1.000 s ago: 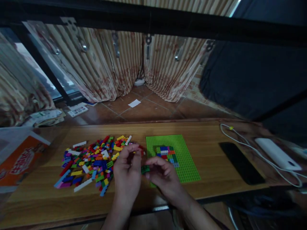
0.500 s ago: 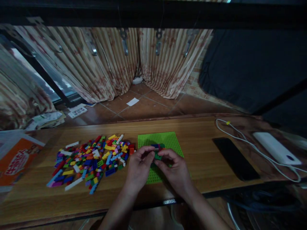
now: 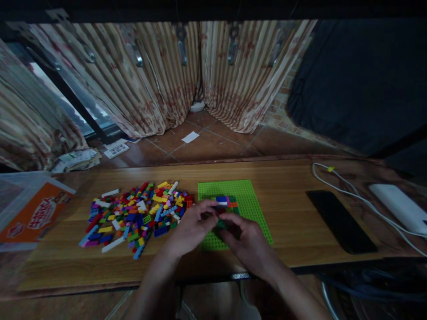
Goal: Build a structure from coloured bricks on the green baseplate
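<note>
A light green baseplate lies flat on the wooden table, with a small block of coloured bricks built on it. Both hands meet over the plate's near half. My left hand has its fingers curled, fingertips at the built bricks. My right hand is pinched on a dark green brick that it presses at the plate. A heap of loose coloured bricks spreads just left of my left hand.
An orange printed box lies at the table's left end. On the right lie a black phone, a white power bank and a white cable. Curtains hang beyond a tiled floor.
Both hands moved from in front of the brick heap onto the baseplate, carrying the dark green brick. The camera has tilted and shifted slightly.
</note>
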`<state>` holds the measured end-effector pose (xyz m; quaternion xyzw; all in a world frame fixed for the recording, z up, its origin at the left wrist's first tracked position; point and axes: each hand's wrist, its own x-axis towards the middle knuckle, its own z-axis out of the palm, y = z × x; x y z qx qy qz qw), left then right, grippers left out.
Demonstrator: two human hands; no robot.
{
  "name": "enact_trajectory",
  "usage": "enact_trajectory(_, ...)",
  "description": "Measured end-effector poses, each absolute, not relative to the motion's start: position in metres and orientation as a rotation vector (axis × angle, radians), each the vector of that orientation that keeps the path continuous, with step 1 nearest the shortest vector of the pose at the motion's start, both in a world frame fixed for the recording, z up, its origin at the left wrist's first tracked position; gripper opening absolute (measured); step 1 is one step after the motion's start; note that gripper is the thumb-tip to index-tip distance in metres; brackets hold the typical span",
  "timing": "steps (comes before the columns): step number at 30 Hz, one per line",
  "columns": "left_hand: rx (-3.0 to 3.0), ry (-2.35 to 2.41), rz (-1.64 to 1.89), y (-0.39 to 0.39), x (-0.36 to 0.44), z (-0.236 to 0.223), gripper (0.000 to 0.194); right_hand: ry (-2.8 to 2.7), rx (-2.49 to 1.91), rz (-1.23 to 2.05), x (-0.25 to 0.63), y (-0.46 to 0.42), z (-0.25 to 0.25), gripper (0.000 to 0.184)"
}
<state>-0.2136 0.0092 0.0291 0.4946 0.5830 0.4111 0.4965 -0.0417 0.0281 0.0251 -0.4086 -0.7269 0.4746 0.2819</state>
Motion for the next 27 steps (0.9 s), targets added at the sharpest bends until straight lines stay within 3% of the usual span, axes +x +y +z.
enact_trajectory(12,1.344,1.731,0.933,0.003,-0.225,0.022,0.025,-2.047,-1.351,0.737,-0.041,0.033,0.006,0.028)
enact_trajectory(27,1.434,1.811,0.745,0.002,-0.212,0.027,0.033,-2.242,-1.191,0.339,-0.065,0.037,0.002,0.016)
